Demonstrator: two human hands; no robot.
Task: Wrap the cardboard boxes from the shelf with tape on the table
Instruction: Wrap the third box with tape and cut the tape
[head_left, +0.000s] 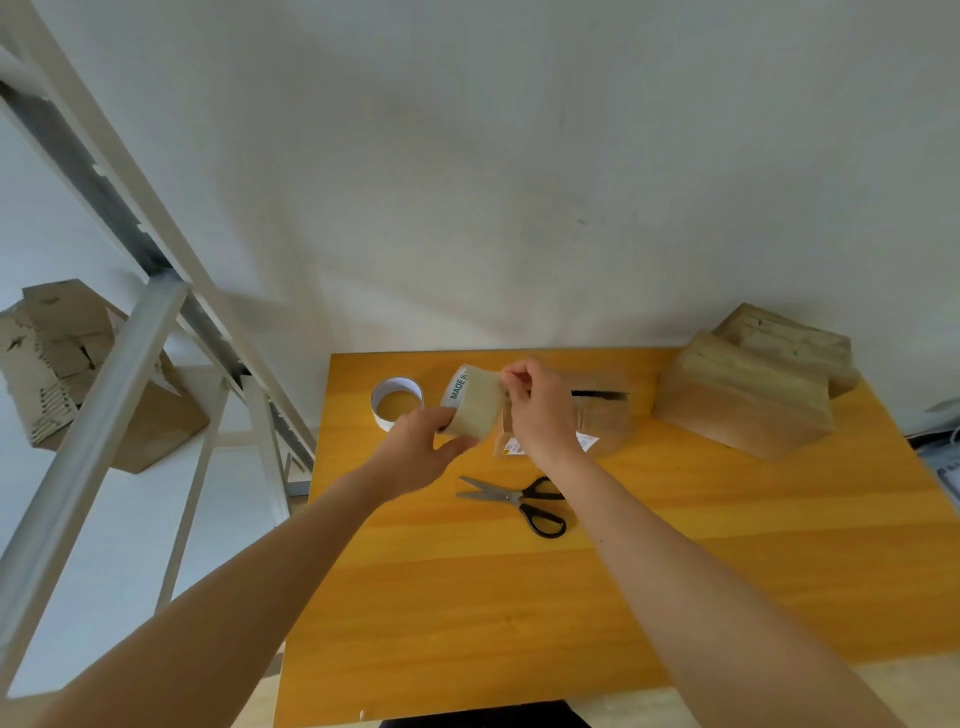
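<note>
My left hand (418, 452) holds a roll of clear tape (475, 402) from below, lifted above the yellow table (675, 545). My right hand (535, 405) pinches at the roll's outer surface with thumb and fingertips. Right behind my right hand lies a small cardboard box (602, 410) with a white label on its near face and a dark gap in its top. Two tape-wrapped cardboard boxes (743, 395) sit stacked at the table's far right corner.
A second, near-empty tape roll (397, 402) stands at the table's far left. Black-handled scissors (519, 501) lie closed in the middle, just in front of my hands. A white metal shelf (104, 364) at left holds several cardboard boxes (67, 364).
</note>
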